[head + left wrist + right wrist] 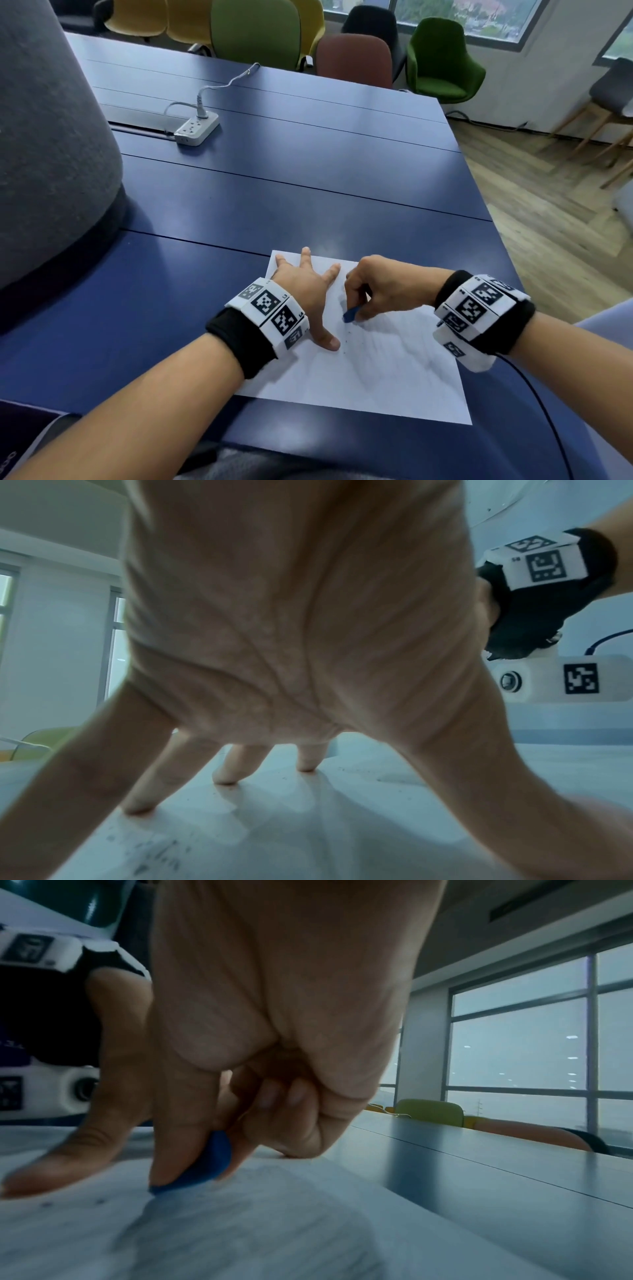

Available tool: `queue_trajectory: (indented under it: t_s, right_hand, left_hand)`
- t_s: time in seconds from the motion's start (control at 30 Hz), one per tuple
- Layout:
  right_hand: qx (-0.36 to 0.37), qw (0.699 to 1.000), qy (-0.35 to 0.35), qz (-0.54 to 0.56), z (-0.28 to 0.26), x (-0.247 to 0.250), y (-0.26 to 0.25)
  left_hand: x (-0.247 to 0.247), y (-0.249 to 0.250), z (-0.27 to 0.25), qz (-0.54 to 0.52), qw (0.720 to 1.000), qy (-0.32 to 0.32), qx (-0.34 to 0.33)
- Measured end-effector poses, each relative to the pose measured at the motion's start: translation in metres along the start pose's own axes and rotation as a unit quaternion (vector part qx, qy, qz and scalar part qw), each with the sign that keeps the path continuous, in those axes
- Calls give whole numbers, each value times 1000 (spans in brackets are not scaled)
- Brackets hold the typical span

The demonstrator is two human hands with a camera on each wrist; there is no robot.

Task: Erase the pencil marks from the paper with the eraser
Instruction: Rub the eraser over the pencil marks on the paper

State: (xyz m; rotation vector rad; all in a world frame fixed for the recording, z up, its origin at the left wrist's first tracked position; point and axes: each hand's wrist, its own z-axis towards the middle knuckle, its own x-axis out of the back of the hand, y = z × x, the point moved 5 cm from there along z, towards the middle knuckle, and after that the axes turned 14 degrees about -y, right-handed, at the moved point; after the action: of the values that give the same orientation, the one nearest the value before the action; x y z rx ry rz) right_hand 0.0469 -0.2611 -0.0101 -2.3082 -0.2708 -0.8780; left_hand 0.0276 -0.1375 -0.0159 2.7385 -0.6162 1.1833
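We see a white paper [376,370] with faint grey pencil marks [394,346] on a navy table [274,192]. The eraser [350,315] on the paper is blue. Our wristbands [274,313] are black with black-and-white checkered tags.

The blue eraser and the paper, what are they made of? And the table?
Eraser: looks like soft rubber or vinyl, matte blue, with rounded worn edges and dark crumbs near it. Paper: plain thin white sheet, matte, lying flat with faint grey pencil marks. Table: hard and smooth, dark blue with a slight sheen and thin seams; probably painted or laminated board, though I cannot tell for sure.
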Motion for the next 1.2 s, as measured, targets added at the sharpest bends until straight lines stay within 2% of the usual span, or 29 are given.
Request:
queue_trajectory:
  t_s: [0.13, 0.17, 0.3, 0.33, 0.43, 0.47, 0.6, 0.63, 0.77, 0.83, 0.93, 0.97, 1.1, 1.13, 1.2]
  right_hand:
    - [-29, 994, 104, -7, 2, 16, 11]
    - [-23, 995, 97, -5, 1, 13, 10]
    - [3, 1000, -29, 11, -2, -7, 1]
    - [-5, 1000, -20, 11, -1, -4, 4]
    - [-28, 995, 91, 14, 2, 12, 15]
    - [-23, 995, 99, 19, 1, 12, 16]
    - [7, 999, -13, 31, -4, -5, 4]
    - [-5, 1000, 1, 23, -3, 0, 8]
    - [-39, 989, 142, 27, 0, 28, 31]
    - [-32, 992, 117, 38, -3, 25, 31]
    - [-38, 999, 11, 36, -5, 17, 28]
    - [-47, 998, 21, 36, -3, 20, 30]
    - [-41, 983, 167, 64, 1, 39, 46]
    - [-36, 982, 174, 71, 1, 38, 48]
    - [-28, 989, 131, 64, -2, 31, 46]
  left_hand:
    - [-1, -1, 2, -5, 1000, 2, 0]
    - [-1, 0, 2, -4, 1000, 3, 0]
    - [0, 1, -1, 0, 1000, 1, -4]
    - [0, 2, -1, -2, 1000, 1, -4]
    - [0, 0, 1, -9, 1000, 3, -4]
    - [0, 0, 1, -10, 1000, 3, -3]
    - [-1, -1, 3, -9, 1000, -1, 0]
    - [-1, -1, 4, -12, 1000, 0, 1]
    - [-3, -3, 8, -13, 1000, 1, 6]
    - [-1, -2, 7, -9, 1000, 0, 4]
    - [0, -1, 5, -8, 1000, -1, 3]
    - [-1, -1, 5, -9, 1000, -2, 3]
    - [-1, -2, 7, -10, 1000, 4, 4]
    - [-1, -2, 6, -8, 1000, 4, 3]
    - [-1, -1, 5, -8, 1000, 1, 2]
